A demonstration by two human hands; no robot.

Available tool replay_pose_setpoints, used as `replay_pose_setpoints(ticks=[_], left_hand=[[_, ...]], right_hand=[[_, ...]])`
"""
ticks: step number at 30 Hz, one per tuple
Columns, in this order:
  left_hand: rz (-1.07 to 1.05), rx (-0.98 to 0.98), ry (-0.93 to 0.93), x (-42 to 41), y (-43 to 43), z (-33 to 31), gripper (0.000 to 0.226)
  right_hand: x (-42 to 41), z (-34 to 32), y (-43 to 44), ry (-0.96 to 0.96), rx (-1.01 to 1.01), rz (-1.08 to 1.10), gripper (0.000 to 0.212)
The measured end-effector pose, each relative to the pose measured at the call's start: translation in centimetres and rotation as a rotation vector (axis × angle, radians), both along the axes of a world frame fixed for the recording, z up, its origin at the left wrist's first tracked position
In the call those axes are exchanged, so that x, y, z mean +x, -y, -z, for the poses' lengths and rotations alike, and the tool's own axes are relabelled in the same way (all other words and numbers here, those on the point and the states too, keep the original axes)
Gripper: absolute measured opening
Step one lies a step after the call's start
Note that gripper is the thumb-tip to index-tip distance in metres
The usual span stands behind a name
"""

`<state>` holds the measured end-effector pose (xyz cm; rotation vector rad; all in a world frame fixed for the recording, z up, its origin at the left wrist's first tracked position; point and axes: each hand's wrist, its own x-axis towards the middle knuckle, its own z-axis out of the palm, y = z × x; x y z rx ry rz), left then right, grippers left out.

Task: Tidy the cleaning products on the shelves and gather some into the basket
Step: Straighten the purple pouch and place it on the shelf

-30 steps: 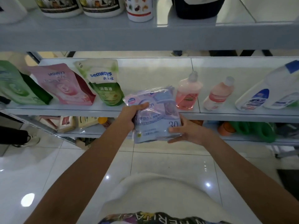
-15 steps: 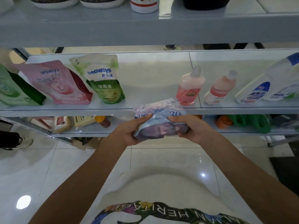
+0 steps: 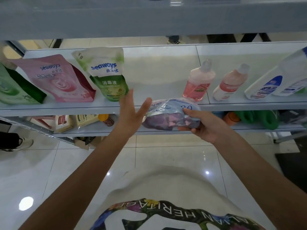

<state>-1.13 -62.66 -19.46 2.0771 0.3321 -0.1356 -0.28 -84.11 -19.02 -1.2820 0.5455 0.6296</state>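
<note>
My right hand (image 3: 204,128) grips a soft blue and purple pouch (image 3: 167,117) marked 30, held flat just in front of the middle shelf's front edge (image 3: 66,109). My left hand (image 3: 132,113) is off the pouch, fingers spread, just left of it. On the middle shelf stand a green seaways pouch (image 3: 106,73), a pink seaways pouch (image 3: 58,78) and a green pouch (image 3: 15,90) at the far left. Two pink bottles (image 3: 198,82) (image 3: 230,83) and a white bottle with a blue label (image 3: 272,80) stand to the right. No basket is in view.
A bare gap of shelf lies between the green seaways pouch and the pink bottles. The lower shelf (image 3: 116,133) holds boxes, a small jar and green containers (image 3: 259,120). An upper shelf (image 3: 149,19) overhangs. Someone's shoe (image 3: 18,143) is on the tiled floor at left.
My left hand let go of the pouch and opened beside it. The right hand keeps the pouch, now turned flat near the shelf edge.
</note>
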Motion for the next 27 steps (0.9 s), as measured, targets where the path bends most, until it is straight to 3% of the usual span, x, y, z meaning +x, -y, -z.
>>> replay_pose_setpoints(ticks=[2, 4, 6, 7, 10, 12, 16, 17, 19, 21, 22, 25, 27], left_hand=[[0.362, 0.29, 0.303, -1.6, -0.2, -1.3, 0.087], [0.632, 0.64, 0.447, -2.5, 0.2, -1.3, 0.097], [0.626, 0.891, 0.535, -2.9, 1.3, -0.2, 0.097], [0.544, 0.916, 0.57, -2.6, 1.9, 0.0, 0.088], [0.377, 0.777, 0.63, -1.4, 2.0, -0.4, 0.049], [0.239, 0.535, 0.476, -0.7, 1.0, -0.6, 0.036], [-0.012, -0.25, 0.1, -0.5, -1.1, -0.9, 0.027], [-0.055, -0.388, 0.017, -0.6, -1.3, -0.8, 0.028], [-0.098, -0.577, -0.12, -0.7, -1.3, -0.1, 0.035], [-0.089, -0.654, -0.189, -1.1, -0.6, 0.5, 0.042], [-0.065, -0.66, -0.208, -1.2, -0.5, 0.6, 0.044], [0.1, -0.601, -0.287, -1.6, -0.3, 0.9, 0.038], [0.141, -0.464, -0.263, -1.6, -0.4, 1.4, 0.065]], right_hand=[[-0.1, -0.3, 0.1, 0.008, 0.002, 0.012, 0.031], [-0.2, -0.5, -0.1, 0.021, 0.012, -0.023, 0.019], [-0.4, -1.1, -0.7, 0.046, 0.039, -0.074, 0.015], [-0.5, -1.4, -1.1, 0.061, 0.059, -0.09, 0.017], [-0.5, -2.3, -1.2, 0.075, 0.162, -0.135, 0.039], [-0.6, -2.5, -0.4, 0.11, 0.151, -0.194, 0.055], [-0.6, 0.0, 1.7, 0.373, -0.331, 0.091, 0.041], [-0.7, 0.6, 2.0, 0.39, -0.41, 0.136, 0.049], [-0.8, 1.3, 2.1, 0.349, -0.27, 0.009, 0.067], [-1.1, 1.5, 1.5, 0.273, -0.015, -0.17, 0.058], [-1.2, 1.6, 1.2, 0.253, 0.019, -0.188, 0.05], [-0.9, 1.6, 0.7, 0.254, -0.061, -0.018, 0.042], [-0.5, 1.4, 0.9, 0.291, -0.113, 0.035, 0.038]])
